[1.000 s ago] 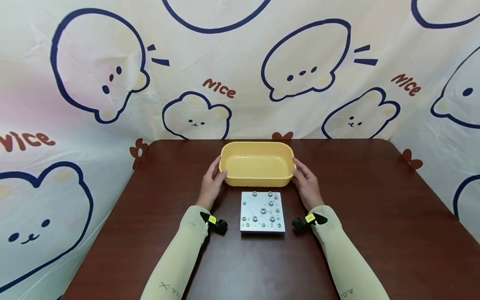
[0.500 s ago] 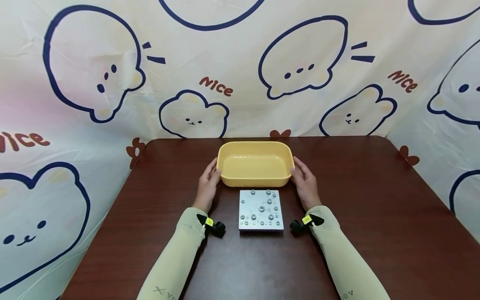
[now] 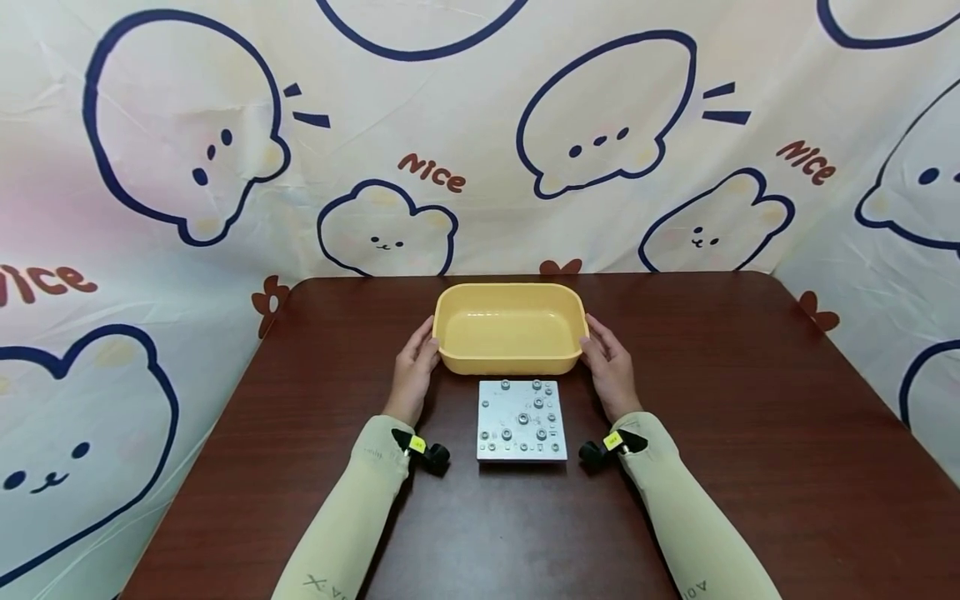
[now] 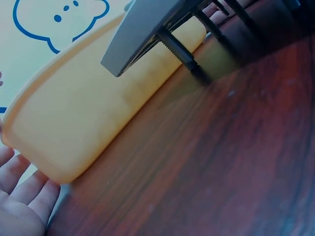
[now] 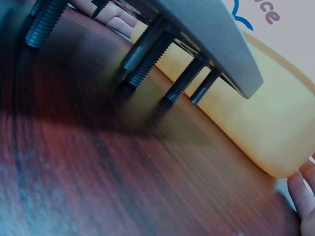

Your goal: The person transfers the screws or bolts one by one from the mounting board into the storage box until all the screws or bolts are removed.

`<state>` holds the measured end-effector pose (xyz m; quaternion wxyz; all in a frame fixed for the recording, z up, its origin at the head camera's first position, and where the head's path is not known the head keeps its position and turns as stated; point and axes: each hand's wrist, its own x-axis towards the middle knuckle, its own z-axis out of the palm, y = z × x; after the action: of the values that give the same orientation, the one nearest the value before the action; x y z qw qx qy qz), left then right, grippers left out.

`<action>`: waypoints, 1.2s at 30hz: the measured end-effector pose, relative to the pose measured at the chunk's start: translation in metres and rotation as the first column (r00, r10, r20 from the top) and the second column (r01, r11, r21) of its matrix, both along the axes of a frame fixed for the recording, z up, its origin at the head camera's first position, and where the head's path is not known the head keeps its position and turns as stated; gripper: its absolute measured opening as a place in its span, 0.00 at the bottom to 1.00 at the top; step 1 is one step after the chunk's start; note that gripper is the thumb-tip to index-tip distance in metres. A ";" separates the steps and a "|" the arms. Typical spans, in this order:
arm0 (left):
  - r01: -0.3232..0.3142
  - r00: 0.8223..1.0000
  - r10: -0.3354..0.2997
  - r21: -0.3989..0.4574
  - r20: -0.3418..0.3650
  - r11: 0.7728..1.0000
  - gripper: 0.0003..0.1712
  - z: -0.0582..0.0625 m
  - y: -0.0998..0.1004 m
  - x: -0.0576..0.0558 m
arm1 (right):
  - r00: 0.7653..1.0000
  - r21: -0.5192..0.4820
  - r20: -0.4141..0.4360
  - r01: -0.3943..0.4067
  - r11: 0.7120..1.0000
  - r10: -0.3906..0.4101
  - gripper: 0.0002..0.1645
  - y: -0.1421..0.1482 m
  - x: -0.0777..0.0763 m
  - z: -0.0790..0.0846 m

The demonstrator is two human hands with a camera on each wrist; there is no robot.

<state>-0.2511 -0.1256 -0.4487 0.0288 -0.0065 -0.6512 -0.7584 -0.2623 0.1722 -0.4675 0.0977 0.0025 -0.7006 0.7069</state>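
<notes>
A yellow plastic basin (image 3: 510, 365) sits on the dark brown table, its inside facing up with nothing in it. My left hand (image 3: 411, 375) holds its left end, thumb at the near corner and fingers along the outer side. At the right end, my right hand (image 3: 613, 375) holds the basin in the same way. The left wrist view shows left fingers (image 4: 37, 189) against the basin's end wall. In the right wrist view, right fingers (image 5: 299, 189) touch the other end. Between my forearms and the basin stands a silver metal plate (image 3: 517, 423) with several bolts.
Threaded bolt shanks (image 5: 147, 61) reach down beneath the raised plate. The brown table (image 3: 750, 467) extends to both sides. A white cloth (image 3: 495, 108) with cartoon bears hangs behind the table and along its sides.
My left thumb has slid off the basin's rim to its outer side. The whole view has shifted slightly; basin and plate keep nearly the same places on the table.
</notes>
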 end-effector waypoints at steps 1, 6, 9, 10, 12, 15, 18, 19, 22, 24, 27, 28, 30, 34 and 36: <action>-0.001 1.000 0.001 0.003 -0.001 1.000 0.26 -0.002 -0.001 -0.001 | 1.000 0.002 0.003 -0.001 1.000 0.001 0.26 0.000 0.000 0.000; -0.022 1.000 0.022 0.005 0.002 1.000 0.26 -0.014 0.000 -0.009 | 1.000 0.010 0.015 -0.003 1.000 0.003 0.26 0.001 0.000 0.000; -0.045 0.999 0.045 -0.007 0.004 0.999 0.25 -0.017 0.000 -0.009 | 1.000 0.016 0.021 -0.007 1.000 0.007 0.26 0.000 0.000 0.000; -0.048 0.999 0.048 -0.012 0.006 0.999 0.26 -0.018 0.000 -0.008 | 1.000 0.014 0.025 -0.006 1.000 0.006 0.26 0.000 0.000 0.000; -0.056 0.998 0.056 -0.009 0.009 0.998 0.25 -0.019 0.000 -0.007 | 0.999 0.017 0.034 -0.003 1.000 0.002 0.26 0.000 0.000 0.000; -0.066 0.998 0.066 -0.010 0.016 0.998 0.25 -0.019 0.001 -0.007 | 0.999 0.018 0.044 0.000 1.000 -0.001 0.27 0.000 0.000 0.000; -0.068 0.998 0.068 -0.011 0.015 0.998 0.26 -0.019 0.001 -0.007 | 0.999 0.024 0.049 -0.008 1.000 0.007 0.28 0.001 0.000 0.000; -0.069 0.998 0.069 -0.014 0.015 0.998 0.26 -0.019 0.000 -0.007 | 0.999 0.022 0.047 -0.012 1.000 0.011 0.28 0.001 0.001 0.000; -0.060 0.998 0.060 -0.006 0.010 0.998 0.26 -0.018 0.001 -0.008 | 0.999 0.018 0.042 -0.012 1.000 0.011 0.28 0.001 0.001 0.001; -0.053 0.999 0.053 0.002 0.008 0.999 0.26 -0.017 0.001 -0.007 | 0.999 0.010 0.036 -0.013 1.000 0.013 0.27 0.002 0.001 0.001; -0.040 0.999 0.040 0.012 0.003 0.999 0.26 -0.015 0.001 -0.006 | 1.000 0.002 0.028 -0.015 1.000 0.015 0.27 0.002 0.001 0.002; -0.041 0.999 0.041 0.009 0.005 0.999 0.26 -0.014 0.001 -0.006 | 1.000 0.000 0.026 -0.017 1.000 0.017 0.27 0.002 0.001 0.002; -0.033 0.999 0.033 0.012 0.006 0.999 0.27 -0.012 0.000 -0.005 | 1.000 0.000 0.026 -0.016 1.000 0.016 0.26 0.001 0.001 0.002; -0.019 1.000 0.019 0.016 0.011 1.000 0.27 -0.007 0.000 -0.001 | 0.999 -0.002 0.032 -0.005 1.000 0.005 0.26 0.000 0.003 0.003; -0.013 1.000 0.013 0.017 0.009 1.000 0.27 -0.004 0.000 0.001 | 0.999 -0.007 0.033 -0.003 1.000 0.004 0.26 -0.001 0.004 0.003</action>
<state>-0.2501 -0.1254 -0.4531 0.0307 0.0014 -0.6448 -0.7637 -0.2586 0.1716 -0.4648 0.0850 -0.0081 -0.6995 0.7095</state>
